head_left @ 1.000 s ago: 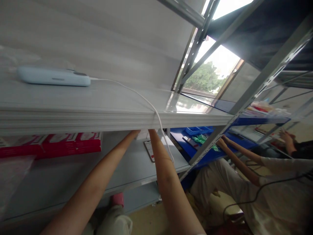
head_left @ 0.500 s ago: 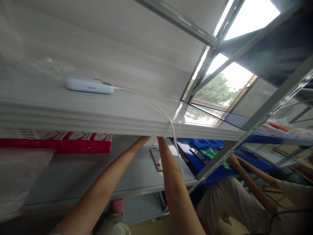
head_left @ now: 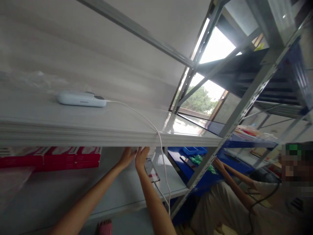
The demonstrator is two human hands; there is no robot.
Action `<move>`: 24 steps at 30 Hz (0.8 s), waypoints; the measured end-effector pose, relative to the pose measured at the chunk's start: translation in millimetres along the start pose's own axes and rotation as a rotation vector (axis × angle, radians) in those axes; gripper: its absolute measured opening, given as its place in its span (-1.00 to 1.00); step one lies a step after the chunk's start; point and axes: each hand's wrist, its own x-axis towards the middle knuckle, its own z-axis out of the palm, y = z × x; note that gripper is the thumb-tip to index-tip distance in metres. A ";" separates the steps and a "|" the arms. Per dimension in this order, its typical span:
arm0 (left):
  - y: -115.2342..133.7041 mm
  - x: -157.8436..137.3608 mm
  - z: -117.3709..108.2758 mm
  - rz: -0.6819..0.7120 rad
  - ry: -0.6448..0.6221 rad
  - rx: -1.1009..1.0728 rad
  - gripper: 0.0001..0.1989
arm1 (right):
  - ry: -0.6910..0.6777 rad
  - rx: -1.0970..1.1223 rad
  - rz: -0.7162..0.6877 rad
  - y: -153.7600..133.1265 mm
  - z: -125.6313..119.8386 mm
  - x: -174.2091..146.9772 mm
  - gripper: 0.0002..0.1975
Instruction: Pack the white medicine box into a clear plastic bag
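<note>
Seen from the head view, your left hand (head_left: 127, 157) and right hand (head_left: 141, 158) meet beneath the edge of an upper shelf (head_left: 97, 138), which hides your fingertips; whether they pinch anything or press together, you cannot tell here. A phone (head_left: 152, 171) lies flat on the lower shelf (head_left: 107, 189), just right of your right fingers and nearer you, partly behind your wrist. Red boxes (head_left: 72, 161) sit well left of your fingers; above them, on the upper shelf, rests a pale blue device (head_left: 81, 99) trailing a white cord (head_left: 161, 147).

A rightward sweep of your right forearm could snag the cord hanging beside it and drag the phone or device; lifting blindly could knock your knuckles on the shelf edge.

Half a second earlier, that edge cut you off near the wrists; now the backs of both hands show, and the cable at the phone's near end is exposed.
</note>
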 end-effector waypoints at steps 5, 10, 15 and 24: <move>-12.3 -94.8 -80.7 0.043 0.108 0.353 -0.41 | -0.359 0.180 -0.068 -26.5 12.6 -116.6 -0.64; -6.0 -176.2 -183.4 0.007 0.239 0.713 -0.48 | -0.690 0.236 -0.195 -53.5 25.6 -163.9 -0.55; 36.0 -226.6 -270.0 -0.164 0.339 0.997 -0.55 | -0.903 0.140 -0.253 -72.4 32.3 -178.8 -0.56; 71.2 -311.5 -362.5 -0.489 0.072 1.253 -0.29 | -0.931 -0.052 -0.353 -79.3 28.4 -185.8 -0.57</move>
